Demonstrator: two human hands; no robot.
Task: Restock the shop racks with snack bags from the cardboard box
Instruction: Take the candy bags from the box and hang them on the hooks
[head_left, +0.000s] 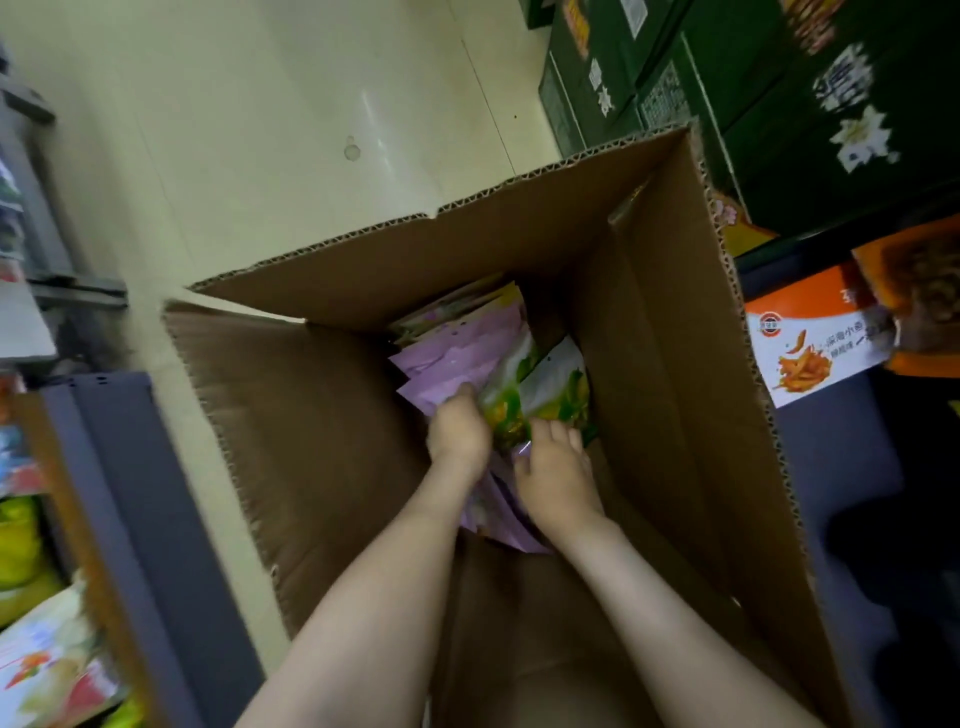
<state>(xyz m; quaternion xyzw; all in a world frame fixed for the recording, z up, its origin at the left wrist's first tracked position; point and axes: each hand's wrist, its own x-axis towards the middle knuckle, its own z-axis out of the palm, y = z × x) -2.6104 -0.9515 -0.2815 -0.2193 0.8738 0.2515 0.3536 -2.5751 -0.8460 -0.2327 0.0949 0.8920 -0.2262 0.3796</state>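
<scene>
Both hands down inside the cardboard box (675, 364), on the snack bags (457, 353).
Left hand (460, 431): grip curled into the stack where the purple packs meet the green-and-yellow bag (550, 384); can't tell which pack it has, fingertips buried. Right hand (558, 467): grip pinching that green-and-yellow bag at its near edge, thumb on the left, fingers on top. The bags stand on edge at the box bottom, flaps up all round; their print is too blurred to read. Left of the box is a grey rack (130, 493) with colourful packs (31, 545) on it, labels unreadable. Right of it is a white-and-orange carton (815, 353) with a round logo, a picture of orange strips and Chinese text, roughly "深海小鱼". Beyond that is pale floor (260, 130), and far right a stack of dark green cartons (779, 104) with a white flower print, text smeared.
</scene>
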